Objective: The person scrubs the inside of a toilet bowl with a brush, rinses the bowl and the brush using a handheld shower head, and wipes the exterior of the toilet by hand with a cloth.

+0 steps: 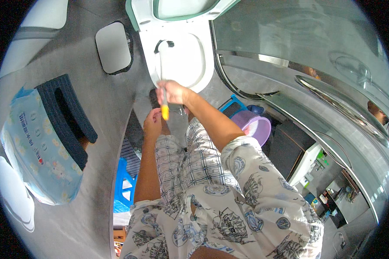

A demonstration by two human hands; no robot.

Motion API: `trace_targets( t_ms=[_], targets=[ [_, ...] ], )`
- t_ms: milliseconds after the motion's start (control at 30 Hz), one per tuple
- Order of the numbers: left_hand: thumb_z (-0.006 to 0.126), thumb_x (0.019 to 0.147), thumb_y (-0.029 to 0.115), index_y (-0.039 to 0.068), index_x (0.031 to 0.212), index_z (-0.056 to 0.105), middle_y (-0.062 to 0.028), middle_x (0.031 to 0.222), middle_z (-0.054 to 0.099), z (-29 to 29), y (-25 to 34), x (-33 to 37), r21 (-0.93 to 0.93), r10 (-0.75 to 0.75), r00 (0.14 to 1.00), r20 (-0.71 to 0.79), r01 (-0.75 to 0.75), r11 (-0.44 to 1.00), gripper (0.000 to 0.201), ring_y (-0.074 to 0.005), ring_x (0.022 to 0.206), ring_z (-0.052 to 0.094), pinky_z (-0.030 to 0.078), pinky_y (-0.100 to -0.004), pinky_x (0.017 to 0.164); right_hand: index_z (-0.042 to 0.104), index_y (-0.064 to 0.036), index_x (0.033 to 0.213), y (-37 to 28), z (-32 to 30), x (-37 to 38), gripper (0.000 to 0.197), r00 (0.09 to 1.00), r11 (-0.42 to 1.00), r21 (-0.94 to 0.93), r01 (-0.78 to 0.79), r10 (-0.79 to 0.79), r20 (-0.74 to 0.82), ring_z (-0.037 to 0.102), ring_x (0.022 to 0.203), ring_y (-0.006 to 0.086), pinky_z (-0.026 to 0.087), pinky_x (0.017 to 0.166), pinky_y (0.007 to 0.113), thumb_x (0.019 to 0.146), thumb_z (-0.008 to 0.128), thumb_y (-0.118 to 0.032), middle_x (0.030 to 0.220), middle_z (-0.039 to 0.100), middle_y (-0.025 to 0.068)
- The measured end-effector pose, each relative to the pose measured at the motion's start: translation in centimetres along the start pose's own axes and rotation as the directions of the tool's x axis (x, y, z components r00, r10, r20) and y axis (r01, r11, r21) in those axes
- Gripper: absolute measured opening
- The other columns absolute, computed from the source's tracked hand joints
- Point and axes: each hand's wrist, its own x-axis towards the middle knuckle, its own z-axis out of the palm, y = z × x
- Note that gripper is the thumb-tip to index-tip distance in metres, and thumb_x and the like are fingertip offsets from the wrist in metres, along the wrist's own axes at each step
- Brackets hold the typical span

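Observation:
My right hand (175, 92) is closed round the grey grip of a toilet brush (165, 113), whose yellow end points back toward me. Its pale shaft runs forward to a dark bristled head (170, 44), which lies at the left inside of the white toilet bowl (207, 64). Just left of the yellow end is my left hand (151, 122), loosely closed, with nothing visible in its fingers. The toilet lid and seat (186, 18) at the far side have green edges.
A lidded bin (113, 48) stands left of the toilet. Farther left hangs a blue tissue pack (47, 151) beside a dark towel (69, 112). Right are a purple basin (260, 126), a blue stool (232, 106) and a glass shower screen (285, 39). Another blue stool (122, 183) stands near left.

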Motion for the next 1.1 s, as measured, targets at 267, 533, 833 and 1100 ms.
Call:
trace_targets(
  t_ms=[267,533,833,1100],
  targets=[
    [0.048,0.095,0.013,0.003,0.113,0.060,-0.0125,0.098,0.068,0.6,2.3,-0.4,0.056,0.075,0.997,0.036,-0.077,0.995,0.024,-0.0195,0.088,0.066,0.050,-0.0295,0.081,0.062,0.0034,0.082,0.6,-11.0,-10.7,0.017,0.911,-0.056,-0.910,-0.410,-0.069,-0.406,0.068,0.067,0.0259,0.055,0.052,0.040,0.086,0.053,-0.011,0.083,0.067,0.0162],
    [0.054,0.093,0.013,0.004,0.110,0.061,-0.0124,0.100,0.068,2.4,0.5,0.6,0.016,0.060,0.997,0.055,-0.061,0.998,0.020,-0.0224,0.092,0.066,0.052,-0.0305,0.078,0.057,-0.0034,0.115,-9.9,-15.4,-2.0,0.027,0.686,-0.365,-0.650,-0.667,-0.640,-0.346,0.070,0.088,0.0303,0.058,0.068,0.045,0.092,0.051,-0.015,0.097,0.070,0.0151],
    [0.053,0.092,0.015,0.004,0.113,0.060,-0.0118,0.101,0.067,1.3,3.9,-1.9,0.068,-0.022,0.999,0.044,0.019,0.997,0.024,-0.0214,0.091,0.065,0.050,-0.0312,0.080,0.070,-0.0005,0.085,-8.2,-15.8,-0.5,0.022,0.752,-0.153,-0.756,-0.636,-0.345,-0.562,0.068,0.086,0.0242,0.054,0.072,0.038,0.084,0.053,-0.014,0.091,0.070,0.0142],
    [0.049,0.094,0.013,0.003,0.112,0.060,-0.0124,0.099,0.067,0.5,3.5,-2.1,0.146,-0.026,0.998,0.060,0.017,0.989,0.023,-0.0218,0.088,0.066,0.051,-0.0317,0.078,0.038,-0.0101,0.071,-4.4,-13.2,0.8,0.028,0.940,0.743,0.603,-0.290,0.103,0.324,0.032,0.044,0.0068,0.033,0.043,0.022,0.098,0.040,-0.020,0.059,0.035,-0.0028]
  ],
)
